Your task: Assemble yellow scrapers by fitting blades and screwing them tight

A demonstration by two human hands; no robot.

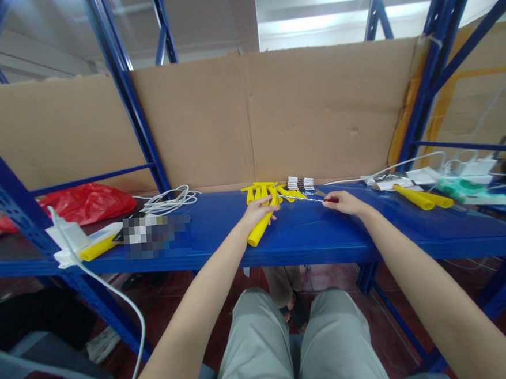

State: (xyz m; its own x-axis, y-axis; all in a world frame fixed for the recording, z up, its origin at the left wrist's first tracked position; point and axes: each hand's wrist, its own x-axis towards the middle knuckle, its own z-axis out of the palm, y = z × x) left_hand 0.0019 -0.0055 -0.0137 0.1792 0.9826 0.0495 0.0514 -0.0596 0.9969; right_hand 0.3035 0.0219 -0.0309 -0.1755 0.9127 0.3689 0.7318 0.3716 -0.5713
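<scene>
My left hand (257, 213) is closed around a yellow plastic tube (259, 230), which lies tilted with its wide round end towards me. In my right hand (344, 203), pinched between the fingers, is a thin metal rod (302, 198). The rod runs leftward, almost level, to the narrow far end of the held tube; whether it touches or enters the tube is too small to tell. Just behind my left hand lie several more yellow plastic pieces (250, 195). A stack of small white pieces (300, 183) sits beyond them, by the cardboard.
The blue shelf (213, 233) has a cardboard wall (196, 124) behind it. On the left are a coiled white cable (169, 201), a red plastic bag (87, 201) and another yellow tube (97, 247). Two yellow tubes (416, 198) and cables lie right. Blue posts (132, 100) rise at both sides.
</scene>
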